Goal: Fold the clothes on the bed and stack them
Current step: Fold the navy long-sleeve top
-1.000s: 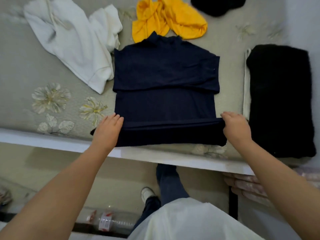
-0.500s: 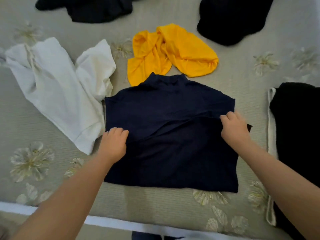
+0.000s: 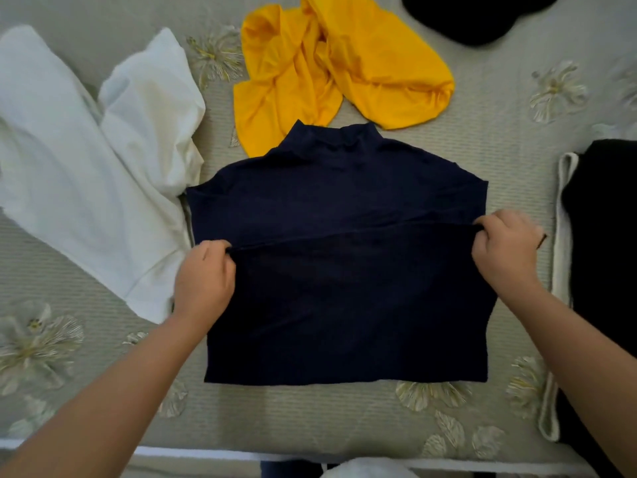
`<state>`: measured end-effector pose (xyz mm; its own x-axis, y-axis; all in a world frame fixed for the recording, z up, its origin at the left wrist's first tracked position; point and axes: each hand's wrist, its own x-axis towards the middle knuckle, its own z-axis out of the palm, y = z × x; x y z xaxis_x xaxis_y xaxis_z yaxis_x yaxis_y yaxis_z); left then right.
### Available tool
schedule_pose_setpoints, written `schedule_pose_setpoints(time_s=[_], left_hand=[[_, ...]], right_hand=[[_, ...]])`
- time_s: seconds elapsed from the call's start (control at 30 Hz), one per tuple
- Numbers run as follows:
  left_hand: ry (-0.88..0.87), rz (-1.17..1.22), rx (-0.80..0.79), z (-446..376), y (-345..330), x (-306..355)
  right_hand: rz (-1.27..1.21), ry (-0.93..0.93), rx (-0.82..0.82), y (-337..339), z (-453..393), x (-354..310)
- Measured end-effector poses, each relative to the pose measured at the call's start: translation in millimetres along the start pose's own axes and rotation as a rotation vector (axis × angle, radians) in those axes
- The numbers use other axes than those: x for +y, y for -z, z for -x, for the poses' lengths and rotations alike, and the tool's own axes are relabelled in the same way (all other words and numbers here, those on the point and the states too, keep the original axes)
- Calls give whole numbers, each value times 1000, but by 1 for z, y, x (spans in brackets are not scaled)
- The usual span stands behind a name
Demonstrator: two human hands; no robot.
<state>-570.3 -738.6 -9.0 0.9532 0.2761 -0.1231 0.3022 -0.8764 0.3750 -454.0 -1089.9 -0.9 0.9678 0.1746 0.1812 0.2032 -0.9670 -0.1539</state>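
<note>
A navy high-neck top (image 3: 344,298) lies flat in the middle of the bed, its sleeves folded in and its lower half folded up over the body. My left hand (image 3: 205,276) pinches the left end of the folded-up hem. My right hand (image 3: 505,250) pinches the right end of that hem. The hem runs as a taut line between both hands, across the chest of the top. At the right edge sits a stack with a folded black garment (image 3: 606,270) on top of a cream one (image 3: 562,236).
A crumpled white garment (image 3: 89,167) lies left of the top, touching its shoulder. A yellow garment (image 3: 331,67) is bunched just beyond the collar. Another black garment (image 3: 479,15) lies at the far right. The floral bedspread (image 3: 310,415) ends at a white front edge.
Both hands lifted the top's bottom hem from the bed's front edge and carried it up over the body, so the lower half now lies doubled. The hands still hold the hem.
</note>
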Motion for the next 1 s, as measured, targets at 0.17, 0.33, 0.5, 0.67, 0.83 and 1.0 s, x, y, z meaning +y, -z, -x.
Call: schedule_pose_setpoints(time_s=[0.17, 0.33, 0.5, 0.67, 0.83, 1.0], left_hand=[[-21, -72, 120, -66, 37, 5], [52, -303, 41, -135, 37, 6], [181, -559, -194, -160, 8, 10], [-13, -511, -41, -170, -11, -4], [-332, -357, 71, -146, -31, 21], [-541, -249, -164, -55, -78, 55]], right_hand=[[13, 31, 148, 17, -46, -11], [40, 123, 36, -7, -118, -25], [198, 12, -298, -64, -150, -28], [226, -140, -415, -96, -151, -27], [97, -118, -269, -98, -135, -27], [-9, -21, -179, -76, -41, -50]])
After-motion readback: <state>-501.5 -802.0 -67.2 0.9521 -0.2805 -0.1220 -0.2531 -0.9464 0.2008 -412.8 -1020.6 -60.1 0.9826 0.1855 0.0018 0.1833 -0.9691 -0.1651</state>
